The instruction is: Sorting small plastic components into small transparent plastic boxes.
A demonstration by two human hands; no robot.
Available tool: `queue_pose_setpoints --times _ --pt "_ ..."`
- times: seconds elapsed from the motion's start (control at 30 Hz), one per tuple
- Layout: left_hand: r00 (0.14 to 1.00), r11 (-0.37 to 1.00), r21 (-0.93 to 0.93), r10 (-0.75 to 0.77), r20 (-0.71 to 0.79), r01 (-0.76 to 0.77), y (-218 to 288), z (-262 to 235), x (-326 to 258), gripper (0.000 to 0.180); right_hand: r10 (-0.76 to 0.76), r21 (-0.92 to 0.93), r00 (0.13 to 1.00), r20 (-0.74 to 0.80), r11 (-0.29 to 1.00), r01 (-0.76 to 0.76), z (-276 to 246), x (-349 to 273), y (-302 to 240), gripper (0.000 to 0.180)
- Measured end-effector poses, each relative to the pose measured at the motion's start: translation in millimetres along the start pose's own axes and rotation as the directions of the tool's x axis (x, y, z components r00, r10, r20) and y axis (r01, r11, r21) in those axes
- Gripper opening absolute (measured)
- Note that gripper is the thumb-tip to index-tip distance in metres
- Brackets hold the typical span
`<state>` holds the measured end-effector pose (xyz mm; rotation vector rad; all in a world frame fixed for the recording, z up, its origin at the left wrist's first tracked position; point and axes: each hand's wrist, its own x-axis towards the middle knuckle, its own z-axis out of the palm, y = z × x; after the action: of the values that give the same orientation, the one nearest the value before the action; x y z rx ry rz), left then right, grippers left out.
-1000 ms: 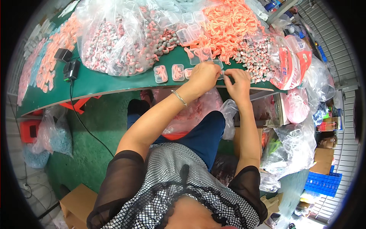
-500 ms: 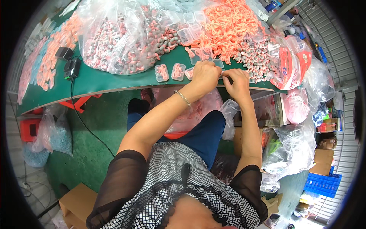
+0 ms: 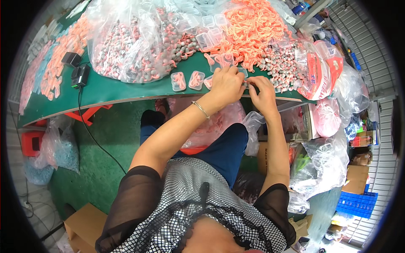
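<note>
My left hand (image 3: 228, 85) is at the table's near edge, its fingers curled and partly hidden behind its own back. My right hand (image 3: 262, 95) is close beside it, thumb and fingers bent toward a small greyish thing (image 3: 246, 84) between the hands, too small to make out. Just left of my left hand stand small clear plastic cases with looped orange cords inside: one case (image 3: 178, 81) at the left, another case (image 3: 196, 80), and a third case (image 3: 208, 82) partly covered by the hand. Beyond my fingers lies an open clear case (image 3: 220, 61) with orange cord in it.
A heap of orange cords (image 3: 253, 29) lies at the back, with a pile of grey-and-pink small pieces (image 3: 280, 65) to its right. A large clear bag (image 3: 126, 50) of similar pieces covers the middle left. Black adapters (image 3: 79, 76) with a cable sit on the green table (image 3: 114, 90).
Both hands stay at nearly the same spot. The fingers of my right hand have shifted slightly around the small greyish thing.
</note>
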<state>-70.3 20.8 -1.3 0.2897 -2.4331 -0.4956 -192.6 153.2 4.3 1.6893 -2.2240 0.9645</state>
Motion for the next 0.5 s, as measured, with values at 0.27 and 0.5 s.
queue_pose_setpoints --times 0.27,0.5 --pt "1.0 0.996 0.085 0.027 0.014 -0.028 -3 -2 -4 0.029 -0.048 -0.083 0.998 0.042 0.995 0.052 1 4 0 0.016" --pt "0.999 0.998 0.065 0.017 0.031 -0.019 -3 -2 -4 0.031 0.198 0.004 0.972 -0.124 0.98 -0.199 6 18 22 0.013"
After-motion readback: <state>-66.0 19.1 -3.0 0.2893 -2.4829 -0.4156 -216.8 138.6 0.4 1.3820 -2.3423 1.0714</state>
